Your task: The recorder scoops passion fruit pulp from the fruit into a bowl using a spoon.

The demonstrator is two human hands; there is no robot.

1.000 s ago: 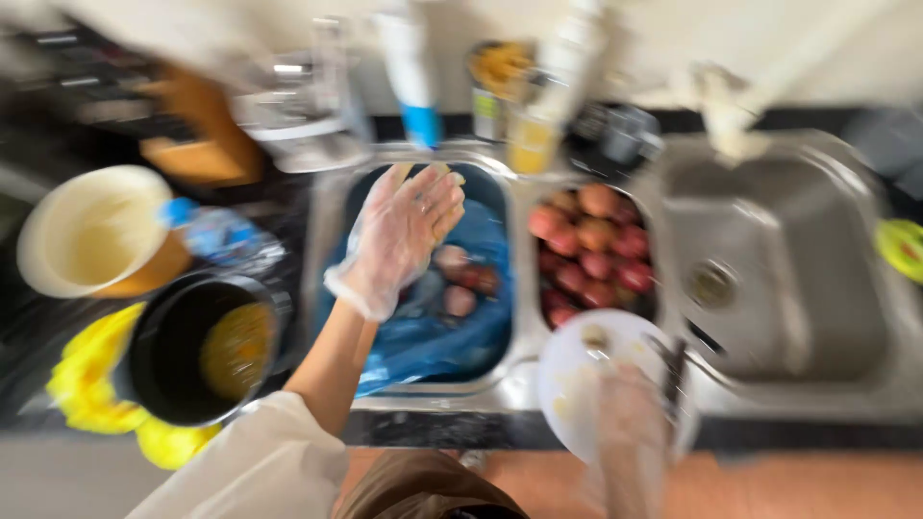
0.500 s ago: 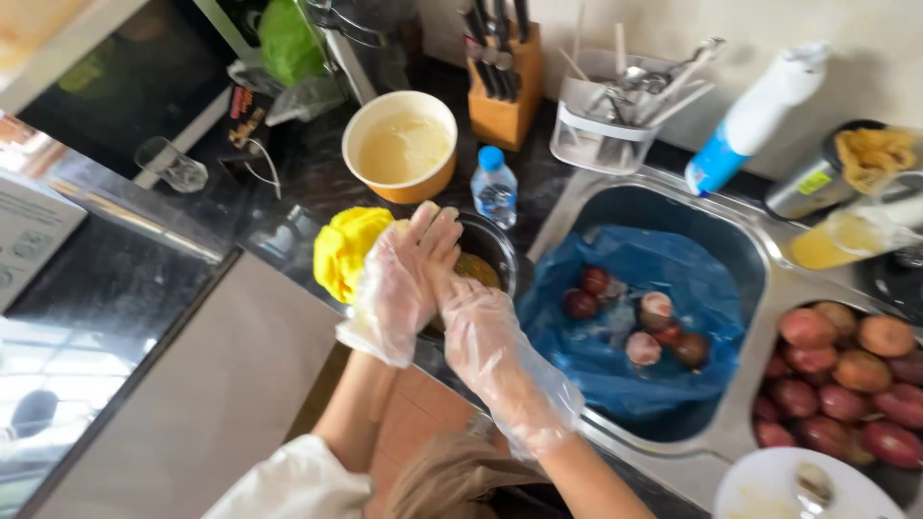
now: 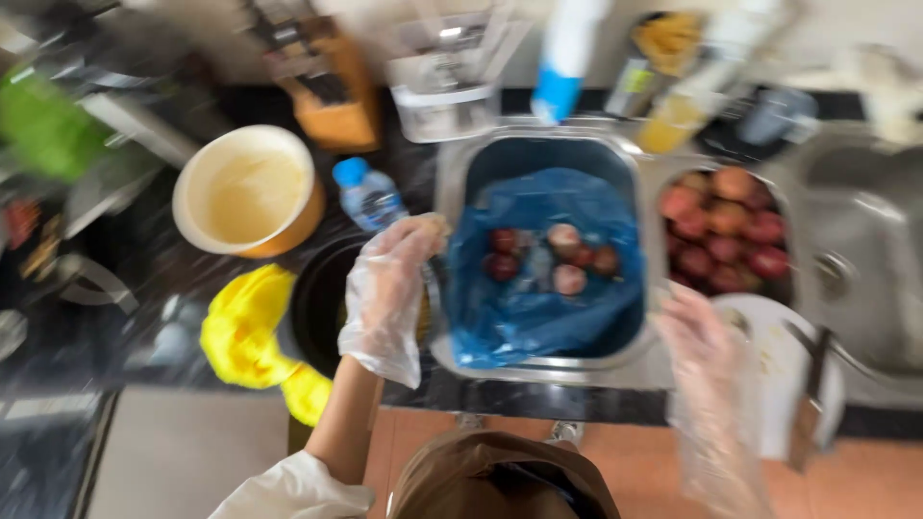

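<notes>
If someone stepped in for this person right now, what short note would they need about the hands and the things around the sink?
Left hand: in a clear plastic glove, open, holding nothing, over the rim of the dark pot.
Right hand: gloved too, blurred, empty as far as the view shows, beside the white plate.
Blue bag lines the middle basin, with a few reddish fruit pieces in it.
Whole red fruits fill the next basin.
Much fruit still sits there.

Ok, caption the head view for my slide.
Gloved left hand over a dark pot, right hand beside the blue-lined sink basin.
</notes>
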